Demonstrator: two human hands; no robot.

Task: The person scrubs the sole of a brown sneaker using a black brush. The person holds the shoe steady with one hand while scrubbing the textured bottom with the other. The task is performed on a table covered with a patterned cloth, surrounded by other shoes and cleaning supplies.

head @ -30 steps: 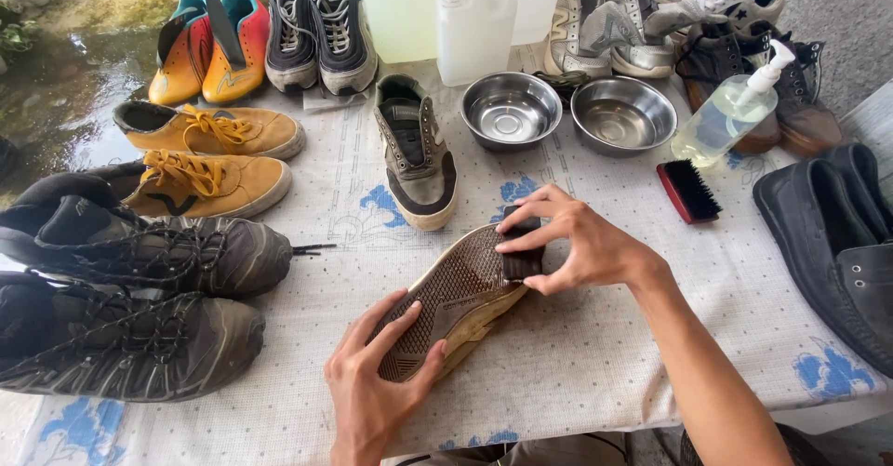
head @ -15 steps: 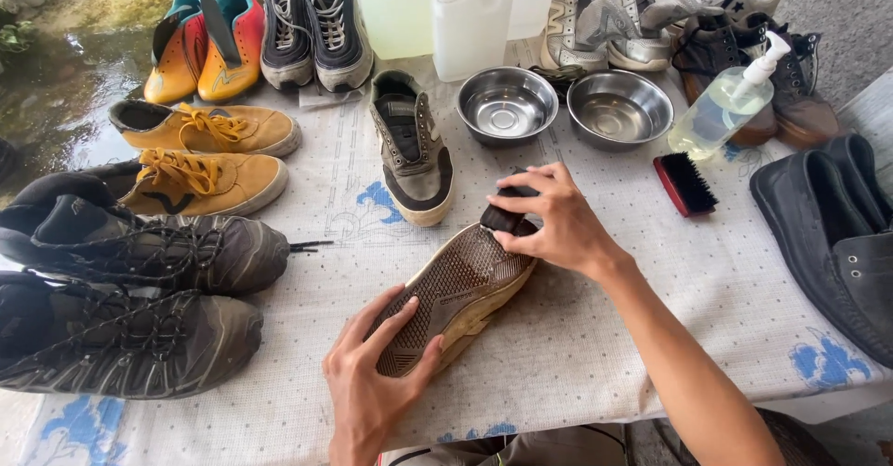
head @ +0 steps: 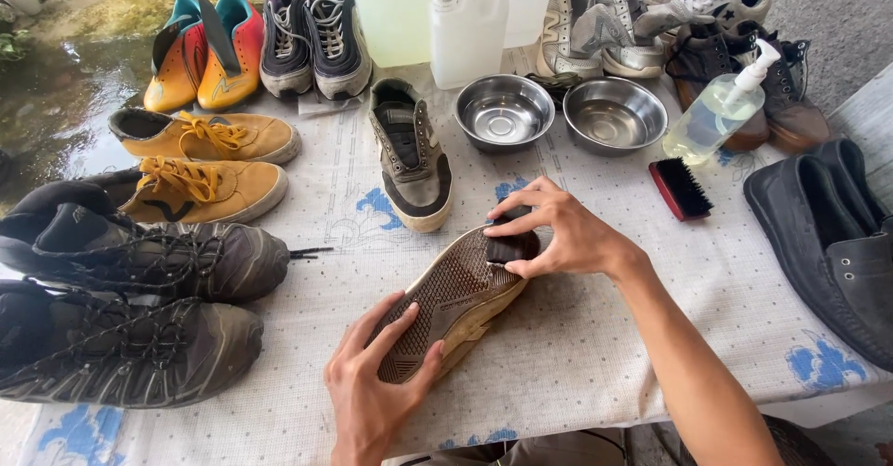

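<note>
A brown shoe (head: 451, 294) lies sole-up on the cloth-covered table (head: 595, 336) in front of me. My left hand (head: 377, 387) grips its near end, fingers spread over the tread. My right hand (head: 563, 233) is shut on a small dark brush (head: 507, 247) and presses it against the sole's far end. The matching grey-brown shoe (head: 409, 154) stands upright just beyond.
Two steel bowls (head: 504, 113) (head: 614, 113), a white jug (head: 468, 33), a pump bottle (head: 721, 108) and a red-backed brush (head: 681, 189) sit at the back. Tan shoes (head: 200, 164) and dark hiking shoes (head: 130, 312) fill the left; dark loafers (head: 833, 243) the right.
My right hand with the brush has shifted along the far end of the sole. The left hand keeps its hold on the shoe.
</note>
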